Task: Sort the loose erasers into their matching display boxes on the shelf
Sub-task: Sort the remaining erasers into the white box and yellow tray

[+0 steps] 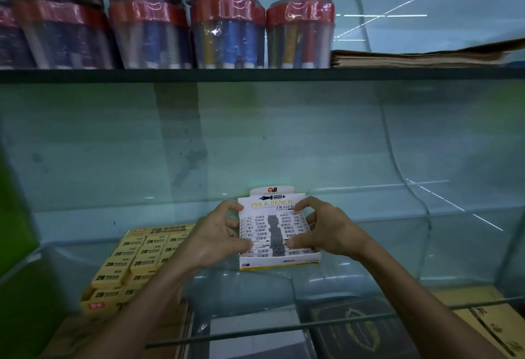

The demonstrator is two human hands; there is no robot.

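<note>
A white "Ink & Pencil Eraser" display box [281, 262] stands on the glass shelf [397, 248], filled with rows of white-and-grey erasers [274, 229]. My left hand [218, 240] grips the box's left side, fingers curled over the edge and thumb on the erasers near the front. My right hand [326, 229] grips the right side the same way, thumb touching an eraser at the front right. To the left sits a yellow display box [98, 306] packed with yellow 2B erasers [142, 256]; my left forearm crosses over its right part.
Above, an upper glass shelf [255, 74] carries several clear tubs of coloured pens [299, 34] and a stack of brown paper [420, 56]. Under the lower shelf lie a dark book [358, 327], a white pad [255, 330] and yellow packaging [480, 319].
</note>
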